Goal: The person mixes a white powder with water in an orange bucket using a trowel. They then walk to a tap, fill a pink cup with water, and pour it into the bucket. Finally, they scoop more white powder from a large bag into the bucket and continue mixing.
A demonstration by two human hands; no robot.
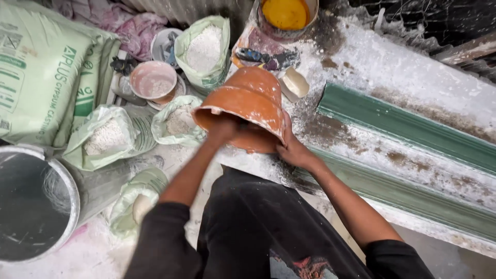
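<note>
An orange rubber bowl (248,101), smeared with white plaster, is tipped upside down at the near edge of a plaster-covered workbench (392,67). My left hand (223,129) is under its rim, partly inside the bowl. My right hand (294,150) grips the bowl's right side from below. Both forearms reach up from my dark sleeves.
A long green moulding form (413,129) lies along the bench at right. A bucket of yellow liquid (285,15) stands at the back. Open bags of white powder (204,46), a pink bowl (153,80), a large green sack (46,72) and a grey bucket (36,206) sit at left.
</note>
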